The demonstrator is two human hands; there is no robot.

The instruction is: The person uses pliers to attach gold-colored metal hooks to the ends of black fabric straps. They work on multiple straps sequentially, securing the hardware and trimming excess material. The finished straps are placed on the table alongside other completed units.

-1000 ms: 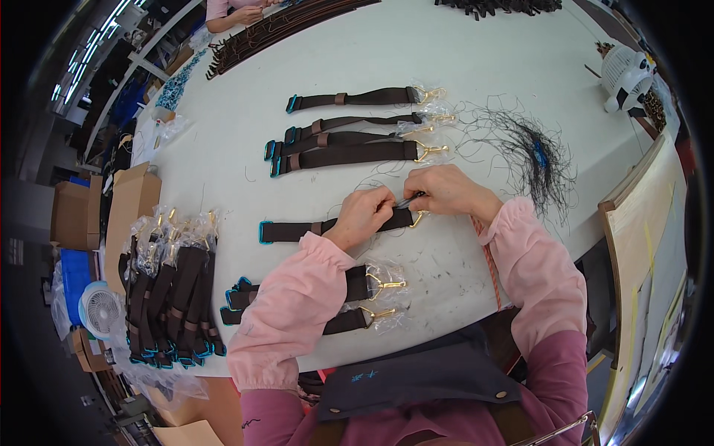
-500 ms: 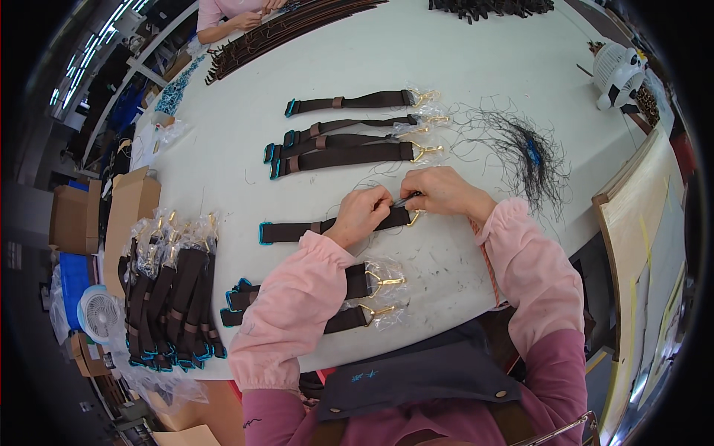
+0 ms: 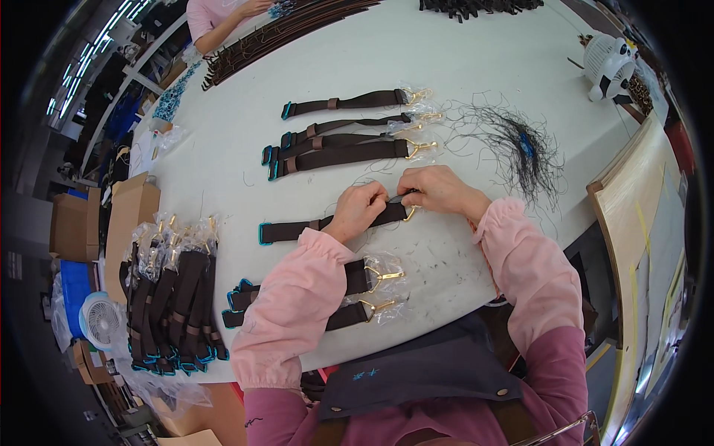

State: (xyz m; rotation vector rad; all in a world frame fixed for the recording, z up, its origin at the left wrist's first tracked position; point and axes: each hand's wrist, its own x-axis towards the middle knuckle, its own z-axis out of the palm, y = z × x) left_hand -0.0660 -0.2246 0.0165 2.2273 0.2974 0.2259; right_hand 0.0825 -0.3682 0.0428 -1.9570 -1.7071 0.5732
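Gripping a dark brown strap (image 3: 327, 223) near the middle of the white table (image 3: 483, 59), both hands work at its right end: the left hand (image 3: 359, 211) is closed over the strap from above, fingers curled down onto it, and the right hand (image 3: 433, 189) pinches the end where a gold clasp (image 3: 409, 214) peeks out just below its fingers. That strap lies flat, running left from the hands to a teal-edged tip, with a small loop partway along it. Farther off on the table, four similar straps (image 3: 342, 141) lie side by side, their clasps pointing right, some in clear plastic wrap. To the right of those sits a loose tangle of thin black threads (image 3: 513, 141) with a bit of blue in it. Nearer the person, partly under the left pink sleeve (image 3: 297, 297), two more straps with plastic-bagged gold clasps (image 3: 379, 293) rest close to the table's near edge. At the near left corner a thick bundle of finished straps (image 3: 171, 297) lies in clear bags. Cardboard boxes (image 3: 126, 215) stand beyond the table's left edge, and a small white fan (image 3: 100, 320) sits below them. A white fan shaped like an animal (image 3: 610, 67) stands at the far right, and another person in pink (image 3: 223, 15) works at the far left corner beside a long row of dark straps (image 3: 282, 33).
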